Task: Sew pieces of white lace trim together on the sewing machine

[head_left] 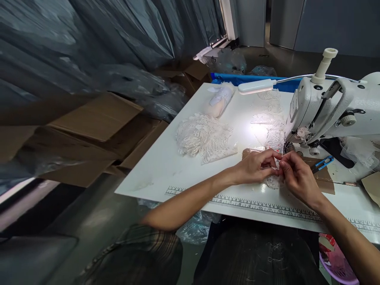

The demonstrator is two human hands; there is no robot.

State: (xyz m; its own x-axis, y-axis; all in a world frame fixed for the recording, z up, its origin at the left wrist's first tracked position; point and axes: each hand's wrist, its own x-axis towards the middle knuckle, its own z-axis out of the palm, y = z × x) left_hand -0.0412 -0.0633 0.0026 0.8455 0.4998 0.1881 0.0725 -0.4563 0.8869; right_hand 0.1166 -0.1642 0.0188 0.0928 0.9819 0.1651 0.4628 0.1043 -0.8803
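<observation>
My left hand (261, 166) and my right hand (299, 178) meet just in front of the sewing machine's needle area, fingertips pinched together. Between them is a piece of white lace (273, 182), part of it hanging below my fingers onto the table. The fingers cover most of what they pinch. More lace trim (274, 136) runs from behind my hands toward the back of the table. The white sewing machine (332, 103) stands to the right, its presser foot close above my fingertips. Blue thread snips (322, 163) lie right of my right hand.
A heap of white lace (204, 134) and a wrapped white roll (221, 99) lie on the white table (157, 170) at left. A lamp (257, 86) hangs over the back. Open cardboard boxes (97, 114) stand left. A purple basket (341, 269) sits below at right.
</observation>
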